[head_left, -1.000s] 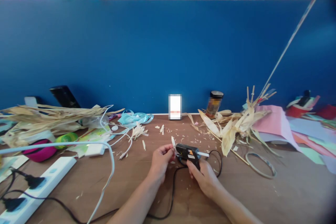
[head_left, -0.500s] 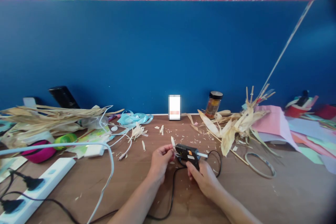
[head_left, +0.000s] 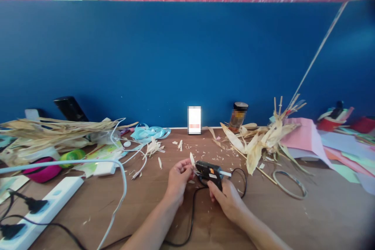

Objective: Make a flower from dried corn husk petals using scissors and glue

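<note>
My left hand (head_left: 180,179) pinches a small pale petal-shaped piece of dried husk (head_left: 192,159), which points upward from the fingertips. My right hand (head_left: 225,195) is wrapped round the grip of a black glue gun (head_left: 209,170), with a white glue stick (head_left: 225,173) poking out of its back end. The gun's nozzle faces left, right beside the husk piece and my left fingertips; whether it touches is too small to tell. A black cord (head_left: 191,218) runs from the gun over the brown table (head_left: 140,211).
Husk scraps lie around the hands. To the left are a white power strip (head_left: 49,207), cables, a magenta pouch (head_left: 43,168) and light-blue ribbon (head_left: 149,132). A bright phone (head_left: 195,120) leans on the blue partition. Rightward stand a jar (head_left: 238,117), dried husks (head_left: 265,140) and a ring (head_left: 290,184).
Almost nothing differs. The husk piece in my left fingertips has tilted or shifted very slightly to the left; the glue gun stays in place.
</note>
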The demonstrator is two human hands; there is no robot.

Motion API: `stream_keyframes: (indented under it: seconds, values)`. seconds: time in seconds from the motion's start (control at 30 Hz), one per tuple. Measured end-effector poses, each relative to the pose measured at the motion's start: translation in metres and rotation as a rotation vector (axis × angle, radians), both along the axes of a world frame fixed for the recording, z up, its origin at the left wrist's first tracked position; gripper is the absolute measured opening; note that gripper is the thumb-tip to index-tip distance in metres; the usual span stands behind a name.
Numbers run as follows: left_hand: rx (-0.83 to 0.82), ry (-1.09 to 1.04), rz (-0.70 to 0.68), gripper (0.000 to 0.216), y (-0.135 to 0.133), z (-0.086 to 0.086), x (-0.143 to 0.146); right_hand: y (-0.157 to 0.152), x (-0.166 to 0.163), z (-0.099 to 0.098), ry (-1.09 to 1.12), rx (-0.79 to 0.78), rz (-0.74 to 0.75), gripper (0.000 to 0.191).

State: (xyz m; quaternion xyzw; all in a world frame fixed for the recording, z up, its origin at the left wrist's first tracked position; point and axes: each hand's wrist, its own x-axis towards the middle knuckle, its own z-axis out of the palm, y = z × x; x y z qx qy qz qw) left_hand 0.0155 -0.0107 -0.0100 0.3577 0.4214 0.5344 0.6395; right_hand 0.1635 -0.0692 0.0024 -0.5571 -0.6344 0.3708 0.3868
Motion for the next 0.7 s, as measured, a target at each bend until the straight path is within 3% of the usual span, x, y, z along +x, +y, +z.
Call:
stream_keyframes:
  seconds: [0.5,0.7]
  values:
    - [0.037,0.055,0.041,0.042,-0.0005,0.0028,0.0001,-0.0004,0.0007,0.0012,-0.026,0.010,-0.038,0.038]
    - [0.023,0.078,0.038,0.039,-0.0005,0.0021,-0.0011,0.0019,0.0053,-0.0005,-0.039,0.138,-0.103,0.029]
